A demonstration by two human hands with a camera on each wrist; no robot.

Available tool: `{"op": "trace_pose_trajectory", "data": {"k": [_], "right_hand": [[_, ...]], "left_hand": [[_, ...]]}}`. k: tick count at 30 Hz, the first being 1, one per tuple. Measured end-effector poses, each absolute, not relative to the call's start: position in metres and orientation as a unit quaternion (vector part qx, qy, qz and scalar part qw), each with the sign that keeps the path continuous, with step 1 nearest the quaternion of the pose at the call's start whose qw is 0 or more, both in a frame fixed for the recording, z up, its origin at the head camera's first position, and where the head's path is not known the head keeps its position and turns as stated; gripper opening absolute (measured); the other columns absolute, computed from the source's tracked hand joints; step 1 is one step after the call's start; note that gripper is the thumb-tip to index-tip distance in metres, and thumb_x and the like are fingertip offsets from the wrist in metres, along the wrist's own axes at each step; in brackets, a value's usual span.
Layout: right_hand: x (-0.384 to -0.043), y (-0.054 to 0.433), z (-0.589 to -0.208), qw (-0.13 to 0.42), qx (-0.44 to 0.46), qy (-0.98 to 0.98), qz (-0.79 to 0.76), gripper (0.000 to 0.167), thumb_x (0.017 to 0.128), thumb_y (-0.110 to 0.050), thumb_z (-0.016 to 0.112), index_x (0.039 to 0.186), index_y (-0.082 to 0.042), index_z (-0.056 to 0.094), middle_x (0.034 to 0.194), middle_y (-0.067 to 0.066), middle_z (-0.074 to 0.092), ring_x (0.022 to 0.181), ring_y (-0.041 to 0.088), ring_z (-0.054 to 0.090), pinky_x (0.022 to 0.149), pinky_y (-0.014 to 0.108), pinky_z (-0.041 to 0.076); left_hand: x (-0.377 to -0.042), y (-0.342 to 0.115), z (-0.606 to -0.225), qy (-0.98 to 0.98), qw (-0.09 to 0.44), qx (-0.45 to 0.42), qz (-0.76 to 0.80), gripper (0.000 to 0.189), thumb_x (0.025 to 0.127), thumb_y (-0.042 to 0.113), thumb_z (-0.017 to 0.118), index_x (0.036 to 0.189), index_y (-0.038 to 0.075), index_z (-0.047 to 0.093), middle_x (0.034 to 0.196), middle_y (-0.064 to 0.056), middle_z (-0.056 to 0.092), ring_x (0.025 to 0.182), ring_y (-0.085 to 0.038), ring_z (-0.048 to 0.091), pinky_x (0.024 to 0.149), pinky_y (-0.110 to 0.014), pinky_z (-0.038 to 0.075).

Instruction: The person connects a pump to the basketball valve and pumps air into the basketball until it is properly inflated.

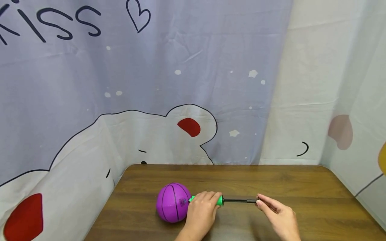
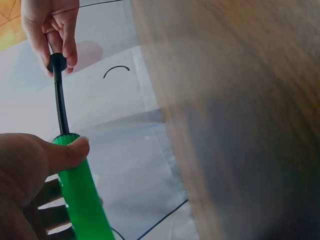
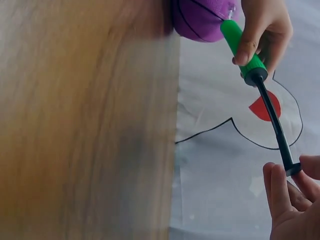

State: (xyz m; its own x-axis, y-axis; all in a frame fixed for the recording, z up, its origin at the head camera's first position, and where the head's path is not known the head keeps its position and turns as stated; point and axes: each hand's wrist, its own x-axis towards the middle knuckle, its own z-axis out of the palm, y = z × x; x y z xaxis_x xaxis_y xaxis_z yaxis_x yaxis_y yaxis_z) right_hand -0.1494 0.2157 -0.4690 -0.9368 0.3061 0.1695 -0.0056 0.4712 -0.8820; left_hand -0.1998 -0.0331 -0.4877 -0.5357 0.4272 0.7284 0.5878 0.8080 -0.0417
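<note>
The left hand [image 1: 201, 210] is gripping the pump [image 2: 85, 200] and the right hand [image 1: 279, 215] is pinching its handle [image 2: 57, 61], best slid straight.

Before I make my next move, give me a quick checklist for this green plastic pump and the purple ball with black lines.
1. Left hand grip on the green plastic pump barrel: ok, thumb and fingers round it.
2. Right hand grip on the small black round handle: ok, pinched.
3. Thin black rod drawn out: ok, a long stretch shows.
4. Rod in line with barrel: ok in the head view.
5. Pump tip seated inside the purple ball with black lines: cannot tell, too small to see.
</note>
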Motion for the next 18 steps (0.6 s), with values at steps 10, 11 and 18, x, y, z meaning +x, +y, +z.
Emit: {"op": "trace_pose_trajectory", "data": {"k": [10,11,18], "right_hand": [[-0.153,0.171,-0.480,0.189,-0.067,-0.835,0.512,0.030,0.089,-0.031,0.079,0.115,-0.015,0.078,0.091,-0.003,0.078,0.082,-0.001,0.071,0.073,0.007,0.051],[-0.154,0.167,-0.480,0.191,-0.065,-0.831,0.518,0.030,0.088,-0.029,0.079,0.114,-0.014,0.078,0.091,-0.002,0.078,0.081,-0.001,0.071,0.072,0.007,0.052],[-0.158,0.145,-0.484,0.175,-0.052,-0.826,0.533,0.029,0.087,-0.025,0.080,0.114,-0.013,0.078,0.098,0.004,0.078,0.086,0.009,0.074,0.073,0.017,0.059]], "left_hand": [[-0.198,-0.027,-0.492,-0.850,0.429,-0.291,-0.093,0.043,0.063,0.026,0.091,0.103,0.018,0.078,0.096,0.004,0.075,0.087,-0.015,0.068,0.084,-0.033,0.057],[-0.198,-0.026,-0.492,-0.850,0.430,-0.292,-0.087,0.043,0.063,0.026,0.091,0.103,0.018,0.078,0.095,0.004,0.075,0.086,-0.015,0.068,0.084,-0.033,0.057],[-0.193,-0.020,-0.489,-0.855,0.418,-0.302,-0.062,0.037,0.069,0.028,0.090,0.103,0.018,0.079,0.096,0.005,0.076,0.086,-0.013,0.070,0.082,-0.031,0.058]]}}
